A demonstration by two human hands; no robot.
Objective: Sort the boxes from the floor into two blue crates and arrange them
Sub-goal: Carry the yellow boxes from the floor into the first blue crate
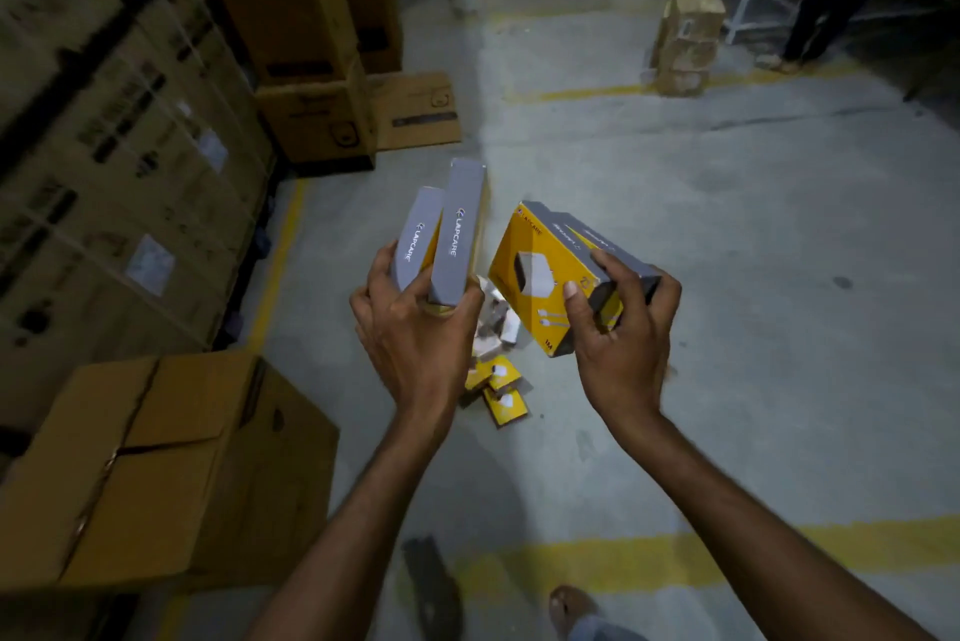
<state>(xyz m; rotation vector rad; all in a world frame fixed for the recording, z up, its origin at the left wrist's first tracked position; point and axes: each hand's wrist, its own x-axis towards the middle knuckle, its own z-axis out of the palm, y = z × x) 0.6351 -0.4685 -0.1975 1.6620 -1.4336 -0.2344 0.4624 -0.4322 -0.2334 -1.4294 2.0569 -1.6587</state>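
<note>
Both hands are raised and apart, each clamped on stock. We record the left hand (415, 328) gripping two grey-edged boxes (457, 235) upright and side by side, LAPCARE lettering towards us, fingers curled around their lower ends. The right hand (621, 344) grips a tilted stack of yellow boxes (530, 271), thumb on the front face. We count three grey edges in it, though blur leaves that count uncertain.

At the bottom edge we note one foot (571, 604). One large brown carton (156, 458) stands at lower left. On the grey floor (753, 328), below and between the hands, lies a loose pile of small boxes (501, 380). Two yellow faces show plainly there, and the pale ones behind are partly hidden by the left hand.

Farther off, stacked cartons (130, 147) line the left side. One battered carton stack (685, 43) stands by a yellow line (587, 92). One person's legs (815, 17) show at far right.
</note>
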